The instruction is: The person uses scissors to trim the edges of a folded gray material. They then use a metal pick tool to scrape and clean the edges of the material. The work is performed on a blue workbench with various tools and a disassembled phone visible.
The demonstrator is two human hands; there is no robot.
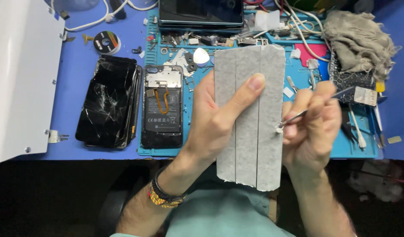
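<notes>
My left hand (217, 120) holds a tall grey sheet (250, 145) upright, thumb pressed across its front. The sheet has two long vertical cuts and ragged white edges. My right hand (309, 127) grips metal tweezers (294, 117) whose tips pinch a small white scrap at the sheet's right edge. An opened phone (162, 107) with its battery showing lies on the blue mat (167, 151) to the left. Beside it lies a cracked black screen (107, 103).
A white panel (22, 74) covers the left side of the blue table. A dark tablet (201, 12) sits at the back, with small parts and screws strewn below it. A grey rag (360, 39), cables and tools lie at the right. A solder spool (106, 41) stands behind the screen.
</notes>
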